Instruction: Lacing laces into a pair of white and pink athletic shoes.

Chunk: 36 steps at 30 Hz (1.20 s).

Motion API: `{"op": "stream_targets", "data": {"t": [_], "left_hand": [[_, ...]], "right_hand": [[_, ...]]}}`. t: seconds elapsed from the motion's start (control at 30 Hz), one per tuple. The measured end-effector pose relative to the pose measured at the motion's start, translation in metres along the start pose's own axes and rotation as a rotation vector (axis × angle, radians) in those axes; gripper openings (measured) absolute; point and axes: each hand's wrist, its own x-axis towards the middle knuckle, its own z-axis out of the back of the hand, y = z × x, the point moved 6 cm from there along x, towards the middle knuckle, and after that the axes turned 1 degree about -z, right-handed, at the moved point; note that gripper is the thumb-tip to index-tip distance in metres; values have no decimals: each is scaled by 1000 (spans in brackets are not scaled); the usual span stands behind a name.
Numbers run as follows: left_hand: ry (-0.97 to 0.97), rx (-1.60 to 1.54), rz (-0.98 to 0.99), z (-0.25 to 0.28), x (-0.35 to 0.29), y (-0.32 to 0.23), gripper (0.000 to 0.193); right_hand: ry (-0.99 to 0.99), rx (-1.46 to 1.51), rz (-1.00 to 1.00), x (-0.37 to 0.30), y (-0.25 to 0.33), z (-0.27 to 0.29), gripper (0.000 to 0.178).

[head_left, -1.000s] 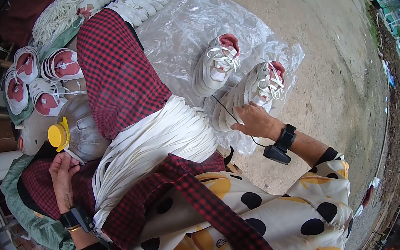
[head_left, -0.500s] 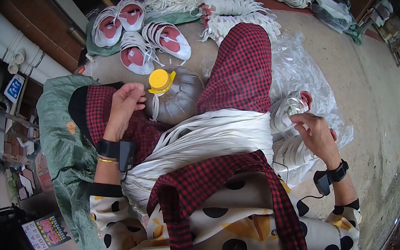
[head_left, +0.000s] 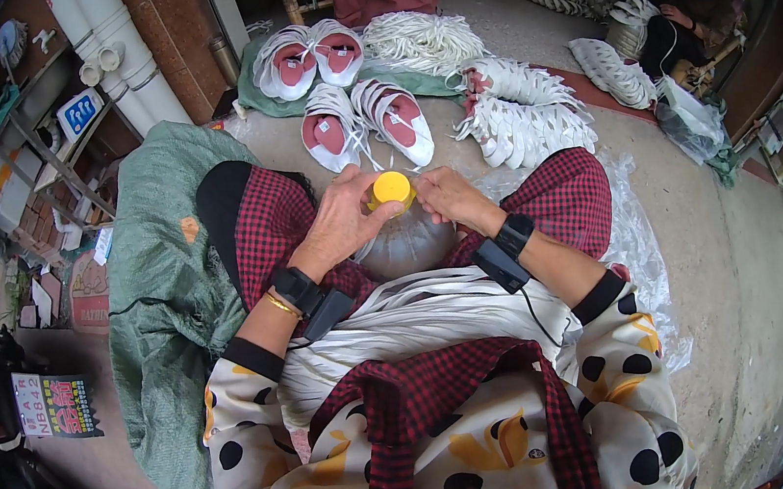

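Observation:
A round yellow cap (head_left: 392, 186) tops a ribbed grey rounded vessel (head_left: 409, 246) between my knees. My left hand (head_left: 346, 215) grips the cap from its left side, thumb and fingers around it. Just to the right of the cap, my right hand (head_left: 452, 200) has its fingers pinched together; whatever is between them is too small to make out. Long white strips (head_left: 421, 315) lie bunched across my lap. Beyond the vessel are white strappy shoes (head_left: 330, 134) with red insoles.
A green woven sack (head_left: 167, 304) spreads on my left. White strap bundles (head_left: 535, 132) and a pile of white strips (head_left: 424, 40) lie ahead. Clear plastic sheeting (head_left: 647, 270) is at my right. A person (head_left: 702, 11) sits at the far right near more bundles.
My right hand has moved from the white-strapped items beside my right leg to the yellow cap. My left hand has come from beside the cap to grip it. The view has shifted.

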Motion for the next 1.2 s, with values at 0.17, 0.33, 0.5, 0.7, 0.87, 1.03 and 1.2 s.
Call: {"op": "stream_targets", "data": {"t": [0.17, 0.33, 0.5, 0.7, 0.87, 1.03, 1.2], "left_hand": [[-158, 183, -56, -10, -6, -15, 42], [-195, 259, 37, -16, -9, -19, 36], [-167, 210, 54, -12, -11, -19, 35], [-49, -279, 233, 7, -15, 28, 36], [180, -124, 451, 20, -2, 62, 30], [460, 449, 261, 29, 38, 67, 22], [399, 574, 358, 35, 87, 140, 22]], "right_hand": [[45, -263, 170, 28, 3, 7, 40], [345, -444, 352, 74, 15, 3, 35], [733, -569, 277, 78, 42, -13, 38], [432, -374, 216, 72, 34, -8, 49], [430, -220, 174, 83, 11, 1, 52], [460, -212, -18, 87, 0, 22, 51], [378, -270, -142, 121, -20, 75, 46]]}}
